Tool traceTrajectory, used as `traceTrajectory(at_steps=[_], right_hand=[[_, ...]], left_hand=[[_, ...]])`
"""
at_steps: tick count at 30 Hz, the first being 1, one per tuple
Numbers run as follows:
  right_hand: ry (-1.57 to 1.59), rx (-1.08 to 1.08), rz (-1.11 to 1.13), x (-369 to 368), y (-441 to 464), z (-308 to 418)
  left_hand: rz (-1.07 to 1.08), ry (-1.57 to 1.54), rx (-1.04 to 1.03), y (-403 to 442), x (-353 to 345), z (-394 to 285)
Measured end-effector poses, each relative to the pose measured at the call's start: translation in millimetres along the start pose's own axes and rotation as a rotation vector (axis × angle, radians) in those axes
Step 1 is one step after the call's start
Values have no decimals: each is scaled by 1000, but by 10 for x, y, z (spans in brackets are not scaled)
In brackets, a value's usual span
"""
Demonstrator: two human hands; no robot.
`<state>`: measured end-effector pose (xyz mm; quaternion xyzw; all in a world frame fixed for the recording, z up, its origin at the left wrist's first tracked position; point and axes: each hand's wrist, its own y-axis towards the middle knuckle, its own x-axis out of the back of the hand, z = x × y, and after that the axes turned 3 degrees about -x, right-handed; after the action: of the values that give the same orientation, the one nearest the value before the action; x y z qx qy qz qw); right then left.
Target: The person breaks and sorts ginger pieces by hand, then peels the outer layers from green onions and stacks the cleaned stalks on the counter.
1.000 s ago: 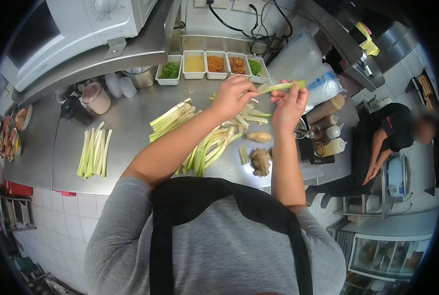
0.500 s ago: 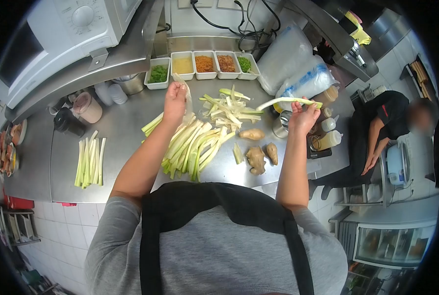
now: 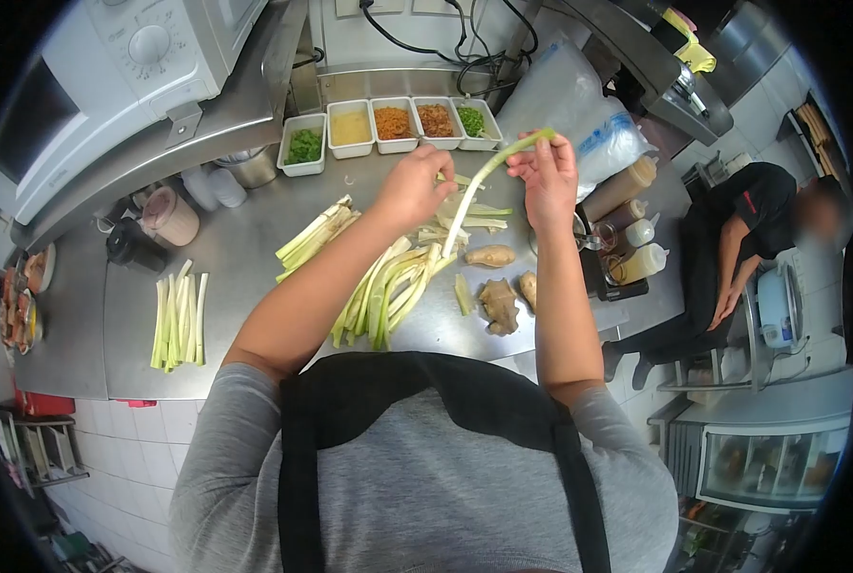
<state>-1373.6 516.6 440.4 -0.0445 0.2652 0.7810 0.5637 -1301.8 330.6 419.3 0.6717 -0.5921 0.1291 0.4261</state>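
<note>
My right hand (image 3: 548, 181) pinches the green end of a long spring onion stalk (image 3: 479, 186), whose white end slants down to the left. My left hand (image 3: 415, 188) is over the pile of peelings (image 3: 484, 220), its fingers curled; whatever is between them is hidden. Below my hands lies a heap of spring onion stalks (image 3: 383, 296), partly covered by my left forearm. More stalks (image 3: 316, 239) lie left of that forearm. A separate bunch (image 3: 180, 320) rests farther left. Ginger pieces (image 3: 499, 306) sit beside the heap, near my right forearm.
White tubs of chopped food (image 3: 351, 150) line the back of the steel counter (image 3: 245, 325). Sauce bottles (image 3: 639, 267) and plastic bags (image 3: 608, 153) stand right. A black-lidded jar (image 3: 132, 244) and a microwave (image 3: 149, 57) are left. A person in black (image 3: 746, 220) is at the right.
My left hand has moved right and down from near the tubs to the peelings; the thin strip it held no longer shows. My right hand has moved up and left, and the stalk now points downward.
</note>
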Motion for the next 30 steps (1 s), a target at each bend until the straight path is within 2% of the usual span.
traceTrajectory(at_steps=[3,9,12,18,24,27,29,30], right_hand=[[-82,41,-15,-172,12,-32],[-103,4,-62,-378,7,-23],[-149,-41,-95,-371,-84,-92],[-242,-15,-52,-425,-290,-335],[-167,16,-44,-511,-347,-264],[-162,-23,-47,-459,-346,-312],[-185,-84,-55,-388,-351,-341],[-315,20,-49,-372,-348,-350]], left_hand=[[-82,-364,102,-12,-83,-21],[167,-838,461,-99,-111,-58],[49,-987,484,-150,-92,-144],[-79,-683,338,-209,-160,-174],[-109,-878,376,-277,-134,-293],[-59,-1194,463,-292,-111,-335],[-9,-1083,504,-281,-91,-300],[14,-1027,524,-265,-77,-285]])
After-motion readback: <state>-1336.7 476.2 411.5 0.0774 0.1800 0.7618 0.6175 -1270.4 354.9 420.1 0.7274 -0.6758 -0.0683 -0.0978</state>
